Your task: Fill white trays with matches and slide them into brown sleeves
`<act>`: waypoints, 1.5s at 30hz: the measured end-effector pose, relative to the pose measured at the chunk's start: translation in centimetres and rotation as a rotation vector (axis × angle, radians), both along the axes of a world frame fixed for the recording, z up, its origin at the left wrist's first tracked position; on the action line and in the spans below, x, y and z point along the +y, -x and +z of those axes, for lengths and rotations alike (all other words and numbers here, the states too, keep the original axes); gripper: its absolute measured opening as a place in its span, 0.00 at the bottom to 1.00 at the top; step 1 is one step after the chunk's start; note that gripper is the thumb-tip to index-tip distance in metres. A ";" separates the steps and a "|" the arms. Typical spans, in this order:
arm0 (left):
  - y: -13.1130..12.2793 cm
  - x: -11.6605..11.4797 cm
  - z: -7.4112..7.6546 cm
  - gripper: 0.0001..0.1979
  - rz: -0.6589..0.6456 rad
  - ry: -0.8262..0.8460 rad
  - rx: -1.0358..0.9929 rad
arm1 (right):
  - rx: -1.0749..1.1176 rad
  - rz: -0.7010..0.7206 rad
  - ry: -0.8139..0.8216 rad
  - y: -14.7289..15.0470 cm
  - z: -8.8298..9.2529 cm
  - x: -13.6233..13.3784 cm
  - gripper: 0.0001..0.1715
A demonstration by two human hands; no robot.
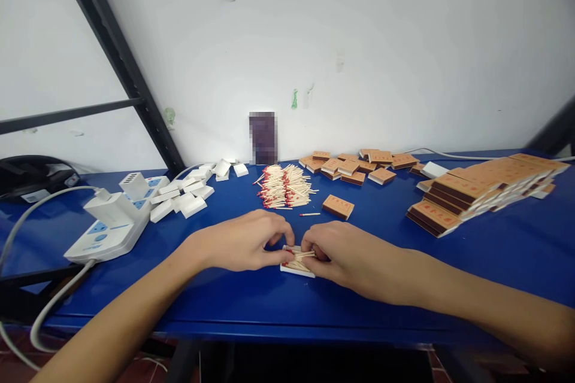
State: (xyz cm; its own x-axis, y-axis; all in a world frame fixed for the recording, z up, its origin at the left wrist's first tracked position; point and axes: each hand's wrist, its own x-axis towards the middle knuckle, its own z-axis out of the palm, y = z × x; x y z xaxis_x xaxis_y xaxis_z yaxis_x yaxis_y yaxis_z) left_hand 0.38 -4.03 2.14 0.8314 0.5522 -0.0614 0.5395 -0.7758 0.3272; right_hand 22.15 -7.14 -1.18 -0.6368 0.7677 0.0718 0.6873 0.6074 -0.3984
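Observation:
A small white matchbox tray (298, 271) lies near the front of the blue table, with red-headed matches (302, 261) inside it. My left hand (251, 242) curls around the tray's left end, thumb along the near side and fingers at the far side. From the right, my right hand (336, 254) has its thumb and fingers closed around the pale ends of the matches at the tray's right end. Just beyond the hands, a single match (309, 214) lies beside a brown matchbox sleeve (338, 207). A big pile of matches (285, 187) sits farther back.
White trays (186, 188) are heaped at the left, beside a power strip (112, 233) with cables. Brown matchboxes (354, 164) lie loose at the back, and stacked matchboxes (476, 188) stand at the right. A blurred dark rectangle (263, 137) leans against the wall.

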 end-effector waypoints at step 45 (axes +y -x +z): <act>1.3 3.3 -2.2 0.11 0.077 -0.341 0.031 | 0.060 0.231 -0.207 -0.8 0.5 1.7 0.09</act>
